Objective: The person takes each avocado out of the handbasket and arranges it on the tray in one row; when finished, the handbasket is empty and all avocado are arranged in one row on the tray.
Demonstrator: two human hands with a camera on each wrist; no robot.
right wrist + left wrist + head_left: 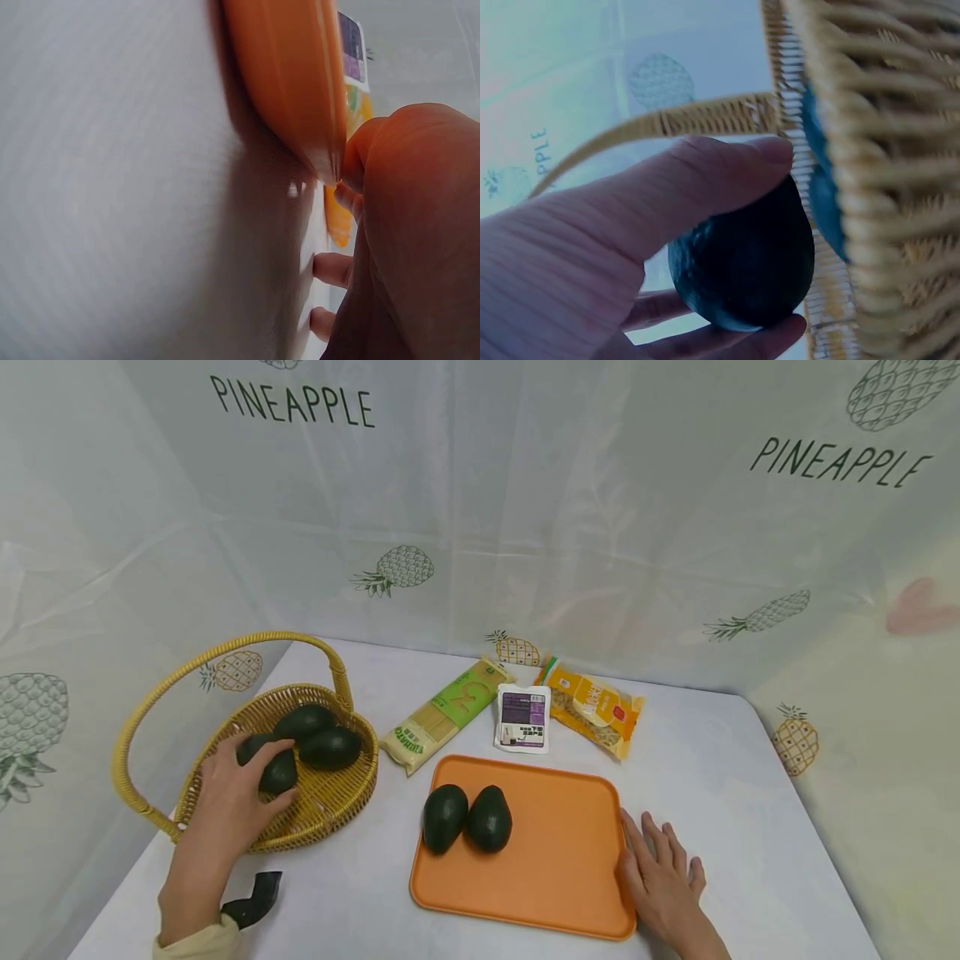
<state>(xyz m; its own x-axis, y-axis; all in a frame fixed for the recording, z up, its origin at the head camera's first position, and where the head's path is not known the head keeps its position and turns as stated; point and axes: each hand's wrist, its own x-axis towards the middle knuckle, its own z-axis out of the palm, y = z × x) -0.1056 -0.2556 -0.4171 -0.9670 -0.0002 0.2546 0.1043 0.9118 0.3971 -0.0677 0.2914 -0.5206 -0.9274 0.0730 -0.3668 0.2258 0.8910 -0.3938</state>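
My left hand (234, 797) reaches into the yellow wicker basket (318, 822) and grips a dark green avocado (279, 771) between thumb and fingers. In the left wrist view, the thumb lies over the top of this avocado (742, 255) and the fingertips are under it. Two more avocados, a back one (305, 722) and a front one (330, 748), lie in the basket beside it. On the orange tray (562, 852) another two avocados (489, 820) sit side by side at the left. My right hand (663, 881) rests at the tray's right rim, fingers loosely spread.
Behind the tray lie a green noodle packet (450, 714), a white and purple pouch (522, 719) and an orange-yellow bag (591, 706). The basket's tall handle (202, 656) arches over its opening. A black curved piece (255, 902) shows by my left wrist. A pineapple-print curtain hangs behind.
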